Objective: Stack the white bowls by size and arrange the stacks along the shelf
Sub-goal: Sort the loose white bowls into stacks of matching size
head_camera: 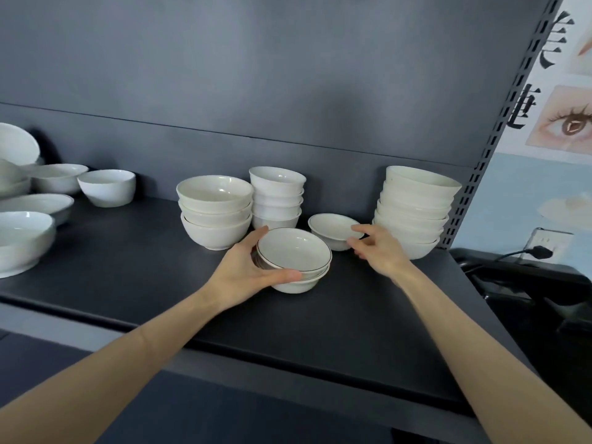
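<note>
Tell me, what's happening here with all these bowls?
A person is sorting white bowls on a dark shelf. The left hand grips a short stack of dark-rimmed bowls at the front. The right hand is at the rim of a single small bowl just behind it; whether it grips yet is unclear. Three taller stacks stand further back.

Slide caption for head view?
Left hand grips stack of line-rimmed white ceramic bowls; right hand pinches single shallow white ceramic bowl.
</note>
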The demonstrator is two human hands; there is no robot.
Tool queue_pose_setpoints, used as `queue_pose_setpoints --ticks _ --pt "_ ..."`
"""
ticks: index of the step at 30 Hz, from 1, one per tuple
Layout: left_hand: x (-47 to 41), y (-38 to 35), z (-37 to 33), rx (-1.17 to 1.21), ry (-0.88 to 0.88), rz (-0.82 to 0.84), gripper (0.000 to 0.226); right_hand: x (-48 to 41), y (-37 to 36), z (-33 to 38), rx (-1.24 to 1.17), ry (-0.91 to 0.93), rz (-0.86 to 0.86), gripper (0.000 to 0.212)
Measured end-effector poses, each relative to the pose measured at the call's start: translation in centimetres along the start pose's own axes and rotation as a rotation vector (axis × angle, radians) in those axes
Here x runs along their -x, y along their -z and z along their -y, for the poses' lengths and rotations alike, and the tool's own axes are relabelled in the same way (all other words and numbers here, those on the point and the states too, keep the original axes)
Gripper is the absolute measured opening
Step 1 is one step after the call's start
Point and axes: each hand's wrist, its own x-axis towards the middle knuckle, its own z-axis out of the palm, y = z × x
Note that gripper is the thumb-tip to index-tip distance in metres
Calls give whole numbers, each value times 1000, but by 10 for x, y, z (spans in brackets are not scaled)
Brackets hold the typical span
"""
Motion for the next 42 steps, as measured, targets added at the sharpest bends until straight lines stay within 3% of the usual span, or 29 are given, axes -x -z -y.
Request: queue_pose_setpoints --ticks 10,18,21,26,32,42 --pt "0 -2 3 40 9 13 129 -4 -7 1 -52 8 -14 12" --pt "-1 -3 6 74 -17 36 107 20 9 11 -274 31 -100 15" --pt "-3 -3 8 85 -5 30 123 40 17 21 -355 103 -118 13" --pt "-2 -2 7 81 -6 35 127 64 23 47 -373 263 -24 11" --pt "-2 -2 7 111 -30 45 75 73 19 64 -246 341 150 9" --pt "-2 2 10 188 -54 71 93 70 6 62 -133 370 209 8"
